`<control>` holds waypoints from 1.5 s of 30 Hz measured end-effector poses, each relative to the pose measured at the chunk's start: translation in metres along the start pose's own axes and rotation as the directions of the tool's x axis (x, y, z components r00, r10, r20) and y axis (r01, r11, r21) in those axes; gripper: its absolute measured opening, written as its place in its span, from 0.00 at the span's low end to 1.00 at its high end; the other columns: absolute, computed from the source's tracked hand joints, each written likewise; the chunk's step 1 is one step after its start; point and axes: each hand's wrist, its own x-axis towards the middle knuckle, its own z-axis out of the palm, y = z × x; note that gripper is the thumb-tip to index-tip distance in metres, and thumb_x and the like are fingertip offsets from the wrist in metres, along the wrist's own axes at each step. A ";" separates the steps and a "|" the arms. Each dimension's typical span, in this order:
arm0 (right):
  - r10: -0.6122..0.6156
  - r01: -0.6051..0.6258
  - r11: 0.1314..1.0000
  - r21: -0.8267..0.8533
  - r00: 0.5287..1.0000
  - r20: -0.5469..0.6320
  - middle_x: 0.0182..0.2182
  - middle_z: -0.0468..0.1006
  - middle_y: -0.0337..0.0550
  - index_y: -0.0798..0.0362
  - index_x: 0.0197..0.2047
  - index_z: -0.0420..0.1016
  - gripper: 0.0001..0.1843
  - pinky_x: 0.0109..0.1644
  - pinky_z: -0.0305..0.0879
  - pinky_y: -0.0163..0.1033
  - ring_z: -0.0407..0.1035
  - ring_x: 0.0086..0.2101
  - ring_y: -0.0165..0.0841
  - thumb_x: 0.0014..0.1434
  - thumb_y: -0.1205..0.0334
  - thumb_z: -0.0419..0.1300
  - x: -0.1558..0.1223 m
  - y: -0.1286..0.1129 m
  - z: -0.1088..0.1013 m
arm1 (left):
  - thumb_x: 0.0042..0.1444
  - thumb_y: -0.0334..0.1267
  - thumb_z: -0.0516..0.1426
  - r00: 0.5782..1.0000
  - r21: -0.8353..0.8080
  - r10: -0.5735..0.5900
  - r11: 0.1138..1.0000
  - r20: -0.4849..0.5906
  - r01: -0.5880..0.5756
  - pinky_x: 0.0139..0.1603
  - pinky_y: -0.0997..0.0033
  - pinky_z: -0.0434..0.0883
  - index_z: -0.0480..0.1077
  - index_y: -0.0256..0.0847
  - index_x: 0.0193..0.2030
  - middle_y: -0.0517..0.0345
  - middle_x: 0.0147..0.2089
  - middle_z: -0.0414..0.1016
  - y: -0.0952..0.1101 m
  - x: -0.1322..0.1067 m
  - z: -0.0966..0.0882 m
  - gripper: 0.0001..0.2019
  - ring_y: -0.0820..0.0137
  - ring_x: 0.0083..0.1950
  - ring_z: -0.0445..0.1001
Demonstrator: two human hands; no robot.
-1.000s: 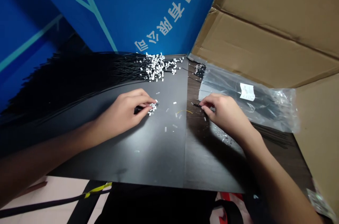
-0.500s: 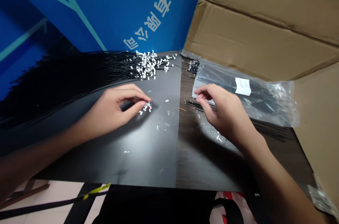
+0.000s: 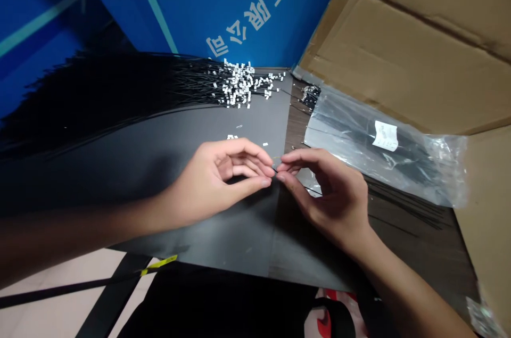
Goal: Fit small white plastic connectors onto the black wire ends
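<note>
Two hands meet over the middle of the table (image 3: 239, 234), fingertips just beside each other. The right hand (image 3: 327, 183) pinches one thin black wire (image 3: 313, 191) between thumb and fingers, gripping it close to its tip, presumably because so limp a thing is steadier held short. The left hand (image 3: 227, 173) has its thumb and fingers drawn near together at that tip; whether a small piece sits between them I cannot tell. The wires in the far-left pile (image 3: 107, 96) lie lengthwise, their white plugs (image 3: 239, 85) gathered at the right end, probably to keep them from tangling. Across the seam, one clear bag (image 3: 343, 128) with one paper label (image 3: 386, 135) lies on the right, other loose wires (image 3: 411, 205) beside its near edge, likely within easy reach. As for numbers, the piled wires and plugs overlap too much to count; just past the left hand lie a small cluster of loose plugs (image 3: 231, 137), partly hidden, one separate white piece (image 3: 265, 144) and one clear sliver (image 3: 239, 126).
</note>
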 end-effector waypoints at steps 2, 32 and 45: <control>-0.032 0.032 0.999 -0.014 0.999 -0.017 0.42 0.87 0.39 0.46 0.53 0.81 0.16 0.47 0.80 0.43 0.82 0.40 0.33 0.68 0.76 0.69 -0.001 -0.003 0.000 | 0.57 0.26 0.69 1.000 0.001 -0.001 1.000 -0.010 0.001 0.51 0.69 0.88 0.79 0.38 0.46 0.52 0.41 0.88 0.001 -0.001 -0.002 0.11 0.67 0.41 0.89; 0.346 -0.352 0.936 0.027 0.930 0.127 0.32 0.87 0.39 0.50 0.39 0.85 0.03 0.36 0.75 0.37 0.78 0.30 0.31 0.66 0.65 0.69 -0.005 -0.023 0.012 | 0.65 0.28 0.69 0.963 0.335 0.269 0.909 -0.013 -0.249 0.44 0.72 0.84 0.81 0.43 0.38 0.60 0.39 0.88 -0.011 -0.019 -0.003 0.06 0.70 0.39 0.88; 0.388 -0.388 0.921 0.044 0.922 0.008 0.29 0.81 0.40 0.50 0.34 0.80 0.06 0.35 0.71 0.38 0.73 0.29 0.31 0.64 0.61 0.67 -0.001 -0.001 0.012 | 0.61 0.34 0.65 0.998 0.855 0.046 0.515 0.038 -0.056 0.43 0.62 0.81 0.85 0.41 0.43 0.52 0.40 0.89 0.017 0.030 -0.084 0.07 0.60 0.38 0.85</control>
